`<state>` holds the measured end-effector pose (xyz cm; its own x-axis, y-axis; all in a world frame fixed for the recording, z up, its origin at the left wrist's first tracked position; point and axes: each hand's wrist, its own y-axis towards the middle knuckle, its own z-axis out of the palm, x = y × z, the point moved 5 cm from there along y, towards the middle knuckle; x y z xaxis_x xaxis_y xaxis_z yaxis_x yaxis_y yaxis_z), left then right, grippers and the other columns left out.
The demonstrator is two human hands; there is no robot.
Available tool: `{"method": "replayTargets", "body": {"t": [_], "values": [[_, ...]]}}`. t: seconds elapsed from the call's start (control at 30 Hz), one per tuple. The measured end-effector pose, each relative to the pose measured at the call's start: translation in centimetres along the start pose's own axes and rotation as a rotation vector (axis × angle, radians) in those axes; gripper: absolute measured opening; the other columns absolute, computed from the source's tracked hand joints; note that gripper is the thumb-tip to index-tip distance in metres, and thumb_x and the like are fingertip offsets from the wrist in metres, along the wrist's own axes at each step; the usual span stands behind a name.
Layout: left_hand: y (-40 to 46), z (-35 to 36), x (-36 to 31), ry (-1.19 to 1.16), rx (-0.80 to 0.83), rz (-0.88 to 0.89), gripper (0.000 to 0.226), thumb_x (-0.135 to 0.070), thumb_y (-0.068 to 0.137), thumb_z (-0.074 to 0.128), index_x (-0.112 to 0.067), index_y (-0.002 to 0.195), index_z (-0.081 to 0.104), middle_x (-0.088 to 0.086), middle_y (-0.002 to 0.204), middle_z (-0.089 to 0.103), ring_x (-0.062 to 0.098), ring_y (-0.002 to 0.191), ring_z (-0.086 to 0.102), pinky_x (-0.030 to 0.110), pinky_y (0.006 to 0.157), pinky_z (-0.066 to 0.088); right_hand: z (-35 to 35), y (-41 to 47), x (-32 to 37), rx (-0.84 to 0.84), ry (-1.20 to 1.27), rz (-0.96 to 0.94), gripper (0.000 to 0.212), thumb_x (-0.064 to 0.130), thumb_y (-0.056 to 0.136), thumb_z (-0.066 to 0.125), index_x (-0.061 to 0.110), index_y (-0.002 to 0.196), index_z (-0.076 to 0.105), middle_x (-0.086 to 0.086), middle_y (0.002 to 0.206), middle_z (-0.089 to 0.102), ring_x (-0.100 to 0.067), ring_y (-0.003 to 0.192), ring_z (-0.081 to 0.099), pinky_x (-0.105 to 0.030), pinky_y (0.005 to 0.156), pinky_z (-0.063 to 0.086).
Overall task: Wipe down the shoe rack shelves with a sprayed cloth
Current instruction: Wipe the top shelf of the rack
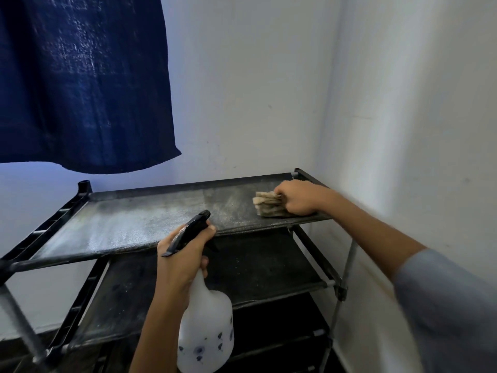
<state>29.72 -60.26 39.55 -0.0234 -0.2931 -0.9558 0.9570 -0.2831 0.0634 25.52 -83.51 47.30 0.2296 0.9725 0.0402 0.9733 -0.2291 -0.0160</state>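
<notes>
A black shoe rack stands in a room corner; its dusty top shelf [139, 219] shows pale wet streaks. My right hand [298, 196] grips a folded beige cloth [267, 204] and presses it on the shelf's far right end. My left hand [178, 258] holds a white spray bottle [205, 329] by its neck, in front of the shelf's front edge. The bottle's black trigger head [192, 230] points up and to the right. A lower black shelf [258, 270] lies beneath, with darker shelves under it.
A dark blue curtain [83, 82] hangs above the rack's left half. White walls [403, 117] close in behind and on the right. Grey metal posts [347, 267] carry the shelves at the corners.
</notes>
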Motion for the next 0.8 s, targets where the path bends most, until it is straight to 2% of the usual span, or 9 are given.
{"method": "replayTargets", "body": {"t": [0.1,0.17,0.23,0.3,0.37,0.43,0.53,0.67,0.8], "values": [[0.2,-0.1,0.1,0.007,-0.005,-0.008,0.009,-0.017,0.077,0.079,-0.026,0.074,0.076,0.001,0.058,0.063,0.01,0.034,0.043,0.021,0.036,0.039,0.8,2.8,5.9,-0.024,0.101,-0.122,0.029,0.003,0.084,0.046,0.009,0.106,0.063,-0.007,0.093,0.063,-0.027,0.088,0.058,-0.032,0.07,0.046],[0.3,-0.4,0.2,0.011,-0.024,-0.002,0.01,-0.016,0.078,0.078,-0.02,0.086,0.074,0.002,0.057,0.063,0.01,0.034,0.044,0.022,0.036,0.039,1.3,4.0,9.7,-0.002,0.181,-0.245,0.029,-0.003,0.082,0.044,0.004,0.102,0.064,-0.006,0.081,0.058,-0.022,0.077,0.052,-0.031,0.063,0.038],[0.4,-0.5,0.3,0.018,-0.035,0.004,0.014,-0.016,0.079,0.077,-0.016,0.092,0.072,0.004,0.055,0.062,0.01,0.035,0.045,0.023,0.035,0.039,1.4,4.3,11.4,0.023,0.2,-0.335,0.032,-0.008,0.081,0.044,0.003,0.102,0.066,-0.008,0.083,0.06,-0.019,0.074,0.051,-0.03,0.066,0.037],[0.4,-0.2,0.3,0.023,-0.018,0.016,0.015,-0.015,0.08,0.076,-0.015,0.094,0.072,0.004,0.053,0.059,0.01,0.035,0.045,0.023,0.035,0.039,1.1,3.6,10.3,0.009,0.212,-0.366,0.038,-0.011,0.081,0.044,0.007,0.105,0.067,-0.007,0.094,0.066,-0.018,0.084,0.055,-0.032,0.075,0.044],[0.3,0.2,0.3,0.036,-0.002,0.034,0.012,-0.016,0.08,0.076,-0.017,0.092,0.073,0.003,0.054,0.057,0.01,0.035,0.044,0.022,0.036,0.039,1.0,2.3,7.5,-0.007,0.216,-0.346,0.042,-0.013,0.081,0.044,0.012,0.105,0.068,-0.003,0.101,0.067,-0.015,0.092,0.057,-0.032,0.083,0.045],[0.1,0.4,0.4,0.035,0.0,0.042,0.009,-0.017,0.08,0.076,-0.017,0.088,0.072,0.002,0.054,0.057,0.01,0.036,0.044,0.021,0.037,0.039,0.8,0.8,3.6,0.001,0.194,-0.285,0.041,-0.011,0.083,0.046,0.021,0.092,0.068,0.006,0.092,0.063,-0.013,0.091,0.056,-0.031,0.085,0.044],[0.0,0.4,0.5,0.034,-0.007,0.031,0.01,-0.02,0.079,0.078,-0.015,0.083,0.07,0.002,0.054,0.056,0.01,0.035,0.043,0.021,0.036,0.038,0.1,-1.4,-2.9,0.008,0.1,-0.138,0.046,-0.011,0.082,0.046,0.033,0.072,0.054,0.014,0.078,0.054,-0.012,0.085,0.052,-0.032,0.082,0.041],[-0.3,0.6,0.2,0.056,0.007,0.027,0.009,-0.018,0.079,0.077,-0.023,0.072,0.074,0.003,0.052,0.055,0.009,0.035,0.043,0.023,0.035,0.037,-0.6,-2.5,-7.0,0.022,0.059,0.011,0.043,-0.012,0.081,0.042,0.022,0.094,0.063,0.005,0.095,0.053,-0.015,0.092,0.049,-0.027,0.08,0.036],[-0.5,-0.1,-0.7,0.116,-0.003,-0.001,0.003,-0.017,0.081,0.076,-0.016,0.083,0.074,0.004,0.051,0.055,0.012,0.036,0.043,0.025,0.038,0.038,-1.2,-2.1,-6.5,-0.152,0.34,0.1,0.035,-0.014,0.082,0.037,0.008,0.086,0.063,-0.003,0.083,0.059,-0.018,0.081,0.054,-0.027,0.069,0.043]]}}
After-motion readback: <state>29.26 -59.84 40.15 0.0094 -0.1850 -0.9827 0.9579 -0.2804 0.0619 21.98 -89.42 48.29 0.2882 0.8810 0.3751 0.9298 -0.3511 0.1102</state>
